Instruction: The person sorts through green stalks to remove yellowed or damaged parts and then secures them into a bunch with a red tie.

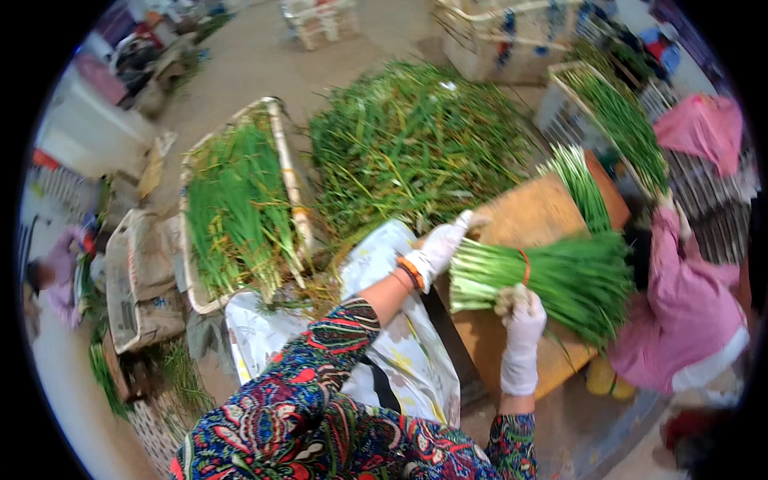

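A thick bundle of green stalks with pale ends (552, 280), like garlic chives, lies across a wooden board (532, 212) on my right. An orange band (526, 266) runs over the bundle. At the band's near end my right hand (524, 330), in a white glove, has its fingers closed on the band. My left hand (438, 246), gloved too, is beside the pale ends with its fingers stretched toward the board's far edge, holding nothing I can see. Orange bands circle my left wrist (410, 274). Another bundle with pale stalks (580, 188) lies farther back.
To my left stands a crate (288, 180) of loose green stalks. Ahead lies a large heap of greens and yellowed leaves (408, 140). Right of it are a crate of stalks (612, 112) and a person in pink (680, 300) close to the board. A big pale bin (480, 52) stands behind.
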Action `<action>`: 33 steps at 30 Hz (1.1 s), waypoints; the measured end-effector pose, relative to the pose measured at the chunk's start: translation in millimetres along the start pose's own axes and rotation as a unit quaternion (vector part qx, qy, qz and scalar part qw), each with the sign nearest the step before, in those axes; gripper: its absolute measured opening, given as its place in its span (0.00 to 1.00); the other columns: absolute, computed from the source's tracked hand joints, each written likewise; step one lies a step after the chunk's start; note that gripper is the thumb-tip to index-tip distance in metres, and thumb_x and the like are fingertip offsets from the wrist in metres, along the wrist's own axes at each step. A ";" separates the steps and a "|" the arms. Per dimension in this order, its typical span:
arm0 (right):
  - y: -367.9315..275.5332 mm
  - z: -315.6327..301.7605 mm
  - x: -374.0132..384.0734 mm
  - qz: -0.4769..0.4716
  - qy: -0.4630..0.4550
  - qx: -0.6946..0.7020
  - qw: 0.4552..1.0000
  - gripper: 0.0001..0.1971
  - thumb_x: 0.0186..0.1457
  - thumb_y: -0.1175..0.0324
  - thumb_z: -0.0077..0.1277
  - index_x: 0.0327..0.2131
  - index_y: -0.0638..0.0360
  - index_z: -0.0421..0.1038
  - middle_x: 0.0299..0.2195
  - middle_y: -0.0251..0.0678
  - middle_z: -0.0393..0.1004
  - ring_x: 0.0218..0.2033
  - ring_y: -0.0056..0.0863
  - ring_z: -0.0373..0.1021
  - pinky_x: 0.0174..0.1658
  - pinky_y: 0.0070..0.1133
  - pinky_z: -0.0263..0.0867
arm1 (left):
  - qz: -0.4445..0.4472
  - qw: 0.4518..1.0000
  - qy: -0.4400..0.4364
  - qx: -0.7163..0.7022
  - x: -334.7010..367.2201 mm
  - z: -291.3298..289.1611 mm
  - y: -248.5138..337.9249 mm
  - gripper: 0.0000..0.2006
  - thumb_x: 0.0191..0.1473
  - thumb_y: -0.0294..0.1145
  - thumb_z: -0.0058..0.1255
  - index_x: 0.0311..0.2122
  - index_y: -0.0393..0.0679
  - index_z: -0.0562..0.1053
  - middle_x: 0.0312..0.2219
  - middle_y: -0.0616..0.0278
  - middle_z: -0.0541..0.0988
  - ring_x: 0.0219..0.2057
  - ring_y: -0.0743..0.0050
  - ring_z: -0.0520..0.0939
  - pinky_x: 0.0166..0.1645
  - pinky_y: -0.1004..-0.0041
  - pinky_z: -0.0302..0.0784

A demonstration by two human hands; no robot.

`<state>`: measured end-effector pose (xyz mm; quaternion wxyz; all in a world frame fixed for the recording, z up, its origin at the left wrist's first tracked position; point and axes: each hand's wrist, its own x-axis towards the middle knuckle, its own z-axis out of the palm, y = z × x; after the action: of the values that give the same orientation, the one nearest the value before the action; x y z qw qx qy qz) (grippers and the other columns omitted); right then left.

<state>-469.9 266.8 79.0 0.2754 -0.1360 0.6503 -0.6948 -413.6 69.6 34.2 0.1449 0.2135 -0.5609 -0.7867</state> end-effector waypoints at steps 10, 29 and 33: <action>-8.5 -8.8 13.8 0.064 0.077 0.147 0.984 0.18 0.58 0.55 0.37 0.21 0.58 0.59 0.11 0.26 0.56 0.09 0.11 0.50 0.11 0.09 0.46 | 0.259 0.833 -0.038 0.487 -39.6 12.2 71.1 0.11 0.49 0.40 0.47 0.33 0.46 0.74 0.28 0.58 0.74 0.33 0.62 0.73 0.39 0.68 0.68; -13.8 -0.4 37.6 0.052 0.042 0.099 0.993 0.19 0.58 0.56 0.40 0.21 0.62 0.64 0.11 0.30 0.62 0.08 0.14 0.54 0.11 0.12 0.52 | 0.277 0.761 -0.022 0.586 -77.9 15.1 65.9 0.13 0.45 0.29 0.51 0.40 0.44 0.70 0.21 0.62 0.72 0.23 0.66 0.75 0.27 0.73 0.70; -24.8 23.7 31.8 0.084 0.128 0.081 0.985 0.18 0.57 0.55 0.41 0.21 0.58 0.63 0.11 0.26 0.59 0.08 0.13 0.52 0.11 0.12 0.48 | 0.377 0.636 -0.042 0.672 -68.3 0.7 50.8 0.03 0.41 0.29 0.44 0.24 0.45 0.68 0.17 0.61 0.70 0.20 0.64 0.74 0.22 0.68 0.69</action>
<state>-487.8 229.5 100.7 0.2577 0.0314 0.6311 -0.7309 -355.2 85.4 94.2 0.2216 -0.0116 -0.9720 -0.0772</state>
